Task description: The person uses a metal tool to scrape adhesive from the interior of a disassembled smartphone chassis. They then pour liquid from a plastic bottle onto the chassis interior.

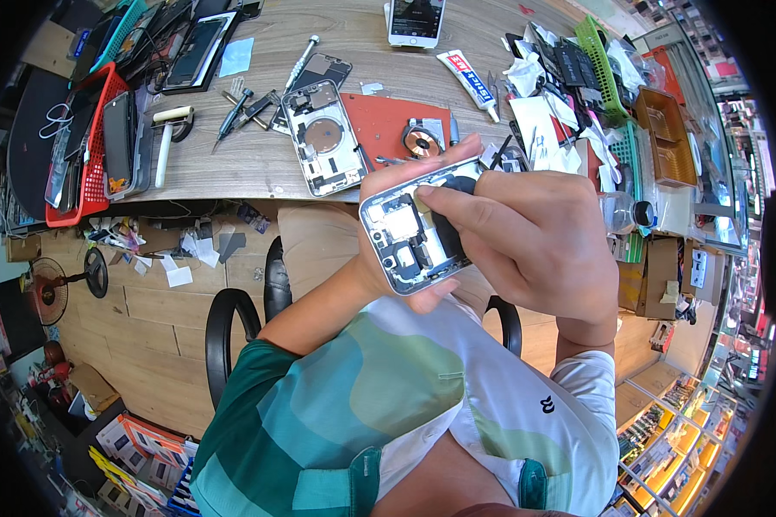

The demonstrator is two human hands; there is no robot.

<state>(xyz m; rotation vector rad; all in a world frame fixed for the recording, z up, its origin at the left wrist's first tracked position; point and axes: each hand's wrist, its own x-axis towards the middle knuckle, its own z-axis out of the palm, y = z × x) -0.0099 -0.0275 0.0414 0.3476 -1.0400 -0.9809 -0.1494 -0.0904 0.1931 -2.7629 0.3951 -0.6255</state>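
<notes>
Above my lap, close to the desk's front edge, an opened smartphone (399, 226) with its internal parts exposed rests in my left hand (368, 265). My left fingers wrap round its edges. My right hand (539, 241) is closed over the phone's right end, a fingertip pressed against the inside beside a black part. Whatever those right fingers grip is hidden. Just beyond the hands on the desk lie a removed phone back housing (323, 142), a red mat (375, 121) and a part with a round copper coil (422, 142).
Screwdrivers (233, 116), a white-handled roller (165, 155) and a red basket (95, 142) of phones occupy the left. A glue tube (469, 79) and a standing phone (416, 21) are farther back. Papers and a green basket (601, 69) crowd the right.
</notes>
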